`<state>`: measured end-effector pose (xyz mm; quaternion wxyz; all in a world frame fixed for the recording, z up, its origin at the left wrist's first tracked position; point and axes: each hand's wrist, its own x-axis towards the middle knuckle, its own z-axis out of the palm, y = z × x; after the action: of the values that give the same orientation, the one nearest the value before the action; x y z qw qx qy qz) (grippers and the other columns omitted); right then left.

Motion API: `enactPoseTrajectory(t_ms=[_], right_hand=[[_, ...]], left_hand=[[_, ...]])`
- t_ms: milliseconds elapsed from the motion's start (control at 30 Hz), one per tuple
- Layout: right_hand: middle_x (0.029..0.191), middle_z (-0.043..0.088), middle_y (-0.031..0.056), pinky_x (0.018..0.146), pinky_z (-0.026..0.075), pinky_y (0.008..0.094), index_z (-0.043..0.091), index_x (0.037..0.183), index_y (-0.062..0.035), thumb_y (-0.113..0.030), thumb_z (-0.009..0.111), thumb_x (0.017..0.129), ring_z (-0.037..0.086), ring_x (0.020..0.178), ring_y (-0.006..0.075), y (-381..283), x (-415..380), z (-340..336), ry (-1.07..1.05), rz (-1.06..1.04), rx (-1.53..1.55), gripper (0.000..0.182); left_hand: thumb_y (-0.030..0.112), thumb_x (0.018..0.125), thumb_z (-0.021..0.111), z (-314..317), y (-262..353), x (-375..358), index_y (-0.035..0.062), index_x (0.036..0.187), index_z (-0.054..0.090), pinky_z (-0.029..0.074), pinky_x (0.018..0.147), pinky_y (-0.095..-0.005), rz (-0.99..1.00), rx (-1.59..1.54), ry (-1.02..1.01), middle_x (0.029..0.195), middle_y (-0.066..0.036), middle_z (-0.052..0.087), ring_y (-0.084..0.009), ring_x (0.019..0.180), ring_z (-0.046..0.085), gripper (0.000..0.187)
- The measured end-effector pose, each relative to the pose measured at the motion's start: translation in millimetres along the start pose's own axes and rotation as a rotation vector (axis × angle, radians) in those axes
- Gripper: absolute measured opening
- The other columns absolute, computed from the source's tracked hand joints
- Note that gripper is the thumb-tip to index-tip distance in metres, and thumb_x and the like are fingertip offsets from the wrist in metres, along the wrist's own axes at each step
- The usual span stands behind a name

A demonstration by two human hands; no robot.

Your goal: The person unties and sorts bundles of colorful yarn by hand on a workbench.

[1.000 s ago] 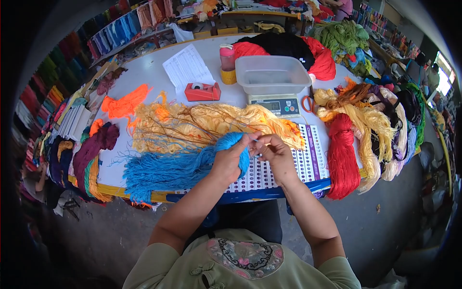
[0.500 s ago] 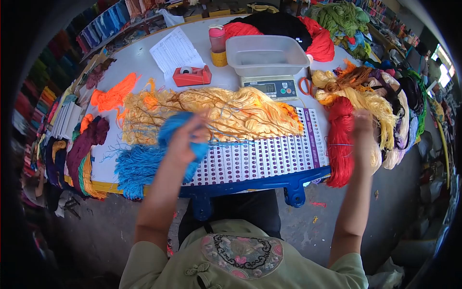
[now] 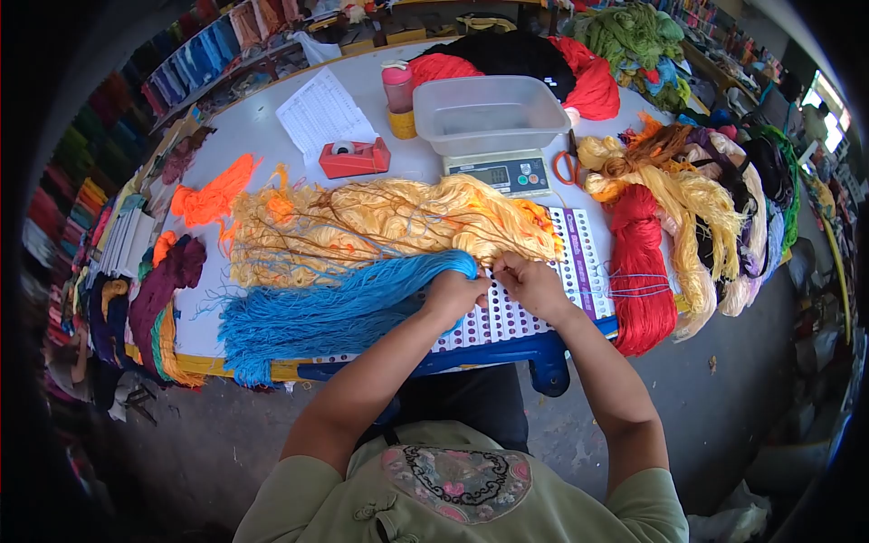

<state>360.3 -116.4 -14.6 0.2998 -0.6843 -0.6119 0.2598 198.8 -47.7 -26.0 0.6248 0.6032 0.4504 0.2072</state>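
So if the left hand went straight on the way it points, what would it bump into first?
The left hand would probably meet the right hand first, though depth is unclear.

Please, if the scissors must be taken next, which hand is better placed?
Probably the right hand: it is nearer to the scissors, while the left hand grips the blue yarn.

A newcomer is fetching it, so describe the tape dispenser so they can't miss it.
On the white table, find the clear tub, then the pink-topped bottle to its left. The tape dispenser sits left of the bottle and nearer the person, at the printed sheet's near end. Unlike the soft, stringy red yarn, it is boxy and holds a roll.
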Motion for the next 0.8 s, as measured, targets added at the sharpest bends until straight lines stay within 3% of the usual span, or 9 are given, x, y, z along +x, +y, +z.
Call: enactPoseTrajectory(t_ms=[67,267,367,400,500,533,633,767,800], right_hand=[[0.063,0.063,0.0091,0.059,0.050,0.0399,0.058,0.091,-0.0121,-0.023,0.059,0.091,0.066,0.061,0.0257,-1,1,-2,-0.003,0.015,0.008,0.011],[0.061,0.063,0.0059,0.057,0.048,0.0343,0.055,0.087,-0.0060,-0.017,0.065,0.087,0.064,0.056,0.0176,2,12,-3,-0.062,0.063,0.105,0.015],[0.060,0.062,0.0065,0.057,0.048,0.0339,0.055,0.087,-0.0056,-0.018,0.064,0.088,0.064,0.057,0.0174,3,12,1,-0.070,0.083,0.120,0.015],[0.062,0.062,0.0053,0.054,0.047,0.0299,0.056,0.088,-0.0049,-0.015,0.063,0.089,0.061,0.055,0.0137,9,13,5,-0.081,0.055,0.197,0.013],[0.067,0.060,0.0017,0.052,0.043,0.0226,0.054,0.093,-0.0045,-0.011,0.060,0.093,0.055,0.057,0.0077,24,13,1,-0.180,0.160,0.470,0.009],[0.070,0.061,0.0021,0.053,0.043,0.0206,0.055,0.093,-0.0047,-0.010,0.059,0.093,0.054,0.059,0.0069,23,12,-1,-0.195,0.157,0.519,0.006],[0.067,0.062,0.0032,0.051,0.042,0.0228,0.058,0.090,-0.0033,-0.010,0.060,0.091,0.054,0.056,0.0074,19,12,0,-0.190,0.169,0.509,0.007],[0.077,0.066,0.0047,0.053,0.043,0.0216,0.061,0.097,-0.0020,-0.011,0.066,0.088,0.055,0.059,0.0075,22,12,3,-0.215,0.099,0.560,0.013],[0.077,0.065,0.0032,0.053,0.042,0.0212,0.061,0.099,-0.0031,-0.012,0.068,0.087,0.055,0.060,0.0069,19,11,2,-0.212,0.122,0.621,0.017]], left_hand=[[0.006,0.085,0.062,0,-1,5,-0.0003,0.073,0.057,0.037,0.042,-0.0284,-0.099,-0.236,-0.023,0.059,-0.006,0.055,-0.0120,0.047,0.049,0.014],[0.008,0.086,0.059,-5,0,10,-0.0013,0.076,0.060,0.038,0.043,-0.0278,-0.158,-0.095,-0.115,0.060,-0.007,0.057,-0.0127,0.048,0.049,0.013],[0.012,0.088,0.058,-4,6,8,-0.0010,0.079,0.063,0.042,0.046,-0.0264,-0.136,0.170,-0.073,0.063,-0.007,0.060,-0.0126,0.049,0.053,0.016],[0.016,0.090,0.058,-6,12,0,-0.0005,0.081,0.064,0.044,0.048,-0.0252,-0.070,0.205,-0.084,0.066,-0.007,0.063,-0.0119,0.050,0.055,0.020],[0.019,0.091,0.059,-18,-2,1,0.0001,0.080,0.064,0.042,0.046,-0.0247,0.125,0.171,0.056,0.064,-0.005,0.061,-0.0105,0.047,0.053,0.023],[0.018,0.090,0.060,-23,-1,-2,0.0007,0.085,0.064,0.038,0.044,-0.0238,0.071,-0.040,0.059,0.068,-0.004,0.061,-0.0089,0.050,0.051,0.019],[0.016,0.087,0.063,-25,7,-10,0.0020,0.089,0.064,0.037,0.046,-0.0212,-0.071,-0.516,-0.117,0.080,-0.005,0.065,-0.0069,0.058,0.051,0.014],[0.016,0.087,0.058,-19,16,-17,0.0001,0.108,0.064,0.033,0.045,-0.0207,-0.149,-0.686,-0.405,0.081,-0.007,0.060,-0.0079,0.056,0.048,0.027],[0.016,0.087,0.054,-17,24,-18,0.0020,0.117,0.062,0.035,0.046,-0.0207,-0.076,-0.481,-0.414,0.079,-0.007,0.062,-0.0084,0.056,0.049,0.034]])
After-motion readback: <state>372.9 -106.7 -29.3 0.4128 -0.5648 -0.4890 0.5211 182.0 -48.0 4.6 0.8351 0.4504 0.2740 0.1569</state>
